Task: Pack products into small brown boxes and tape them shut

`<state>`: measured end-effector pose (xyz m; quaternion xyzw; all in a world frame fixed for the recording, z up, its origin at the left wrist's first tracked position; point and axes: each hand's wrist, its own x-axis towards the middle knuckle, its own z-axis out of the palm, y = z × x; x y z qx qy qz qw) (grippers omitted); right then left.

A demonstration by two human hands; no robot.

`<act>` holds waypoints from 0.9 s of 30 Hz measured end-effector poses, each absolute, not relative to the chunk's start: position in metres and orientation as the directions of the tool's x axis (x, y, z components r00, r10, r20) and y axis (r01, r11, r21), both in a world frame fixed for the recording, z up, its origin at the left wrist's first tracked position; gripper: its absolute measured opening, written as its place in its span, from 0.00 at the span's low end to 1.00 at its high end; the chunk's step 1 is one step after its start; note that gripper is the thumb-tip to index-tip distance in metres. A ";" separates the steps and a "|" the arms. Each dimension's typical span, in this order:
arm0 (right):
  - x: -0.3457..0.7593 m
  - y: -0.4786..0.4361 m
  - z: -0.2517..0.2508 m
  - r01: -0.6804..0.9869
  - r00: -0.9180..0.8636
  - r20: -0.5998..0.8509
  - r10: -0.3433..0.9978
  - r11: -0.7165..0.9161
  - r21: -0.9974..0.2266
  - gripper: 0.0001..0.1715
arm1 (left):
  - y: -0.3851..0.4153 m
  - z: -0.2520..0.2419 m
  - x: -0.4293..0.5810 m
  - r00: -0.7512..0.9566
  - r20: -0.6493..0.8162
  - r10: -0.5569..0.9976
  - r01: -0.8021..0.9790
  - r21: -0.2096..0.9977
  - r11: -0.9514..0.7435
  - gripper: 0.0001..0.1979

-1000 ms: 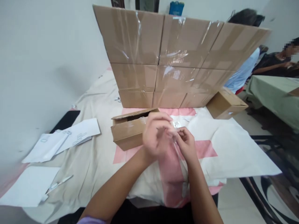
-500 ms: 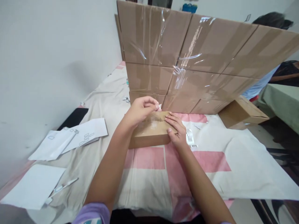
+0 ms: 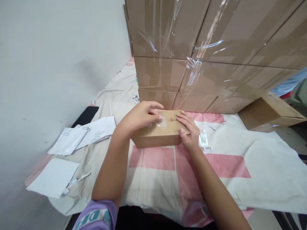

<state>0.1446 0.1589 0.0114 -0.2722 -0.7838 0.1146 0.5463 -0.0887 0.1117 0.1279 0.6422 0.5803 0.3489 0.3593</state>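
Note:
A small brown cardboard box (image 3: 155,141) lies on the cloth in front of me, with a shiny whitish patch (image 3: 162,121) and a small dark mark on its top. Over its left part is my left hand (image 3: 142,116), fingers apart, the thumb tip touching the whitish patch. My right hand (image 3: 190,129) grips the box's right end, fingers laid over the top and thumb near the front edge. Just right of that hand stands a white tape dispenser (image 3: 203,140), partly hidden by it.
Behind the box rises a wall of taped cardboard boxes (image 3: 163,73). Another carton (image 3: 271,111) sits at the right. Printed white sheets (image 3: 100,129), a blank sheet (image 3: 52,177), a slim white tool (image 3: 79,180) and a black flat item (image 3: 86,115) lie left, beside the white wall (image 3: 59,64).
My left hand has gone from a pinch on a small white bit at the box's far edge to spread fingers over its top. My right hand stays on the box. The view has tilted down.

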 end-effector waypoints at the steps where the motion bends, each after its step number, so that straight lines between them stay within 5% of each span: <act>1: 0.144 0.158 0.011 0.310 -0.250 0.793 0.555 0.822 -0.478 0.19 | 0.111 0.130 -0.092 0.087 0.056 0.995 0.504 0.859 -0.092 0.12; 11: 0.153 0.167 0.010 0.356 -0.303 0.819 0.487 0.855 -0.377 0.22 | 0.078 0.157 -0.109 -0.015 0.262 0.965 0.620 0.759 -0.197 0.06; 27: 0.150 0.165 0.009 0.386 -0.225 0.817 0.531 0.818 -0.426 0.19 | 0.098 0.136 -0.118 0.105 0.060 0.993 0.662 0.741 -0.115 0.18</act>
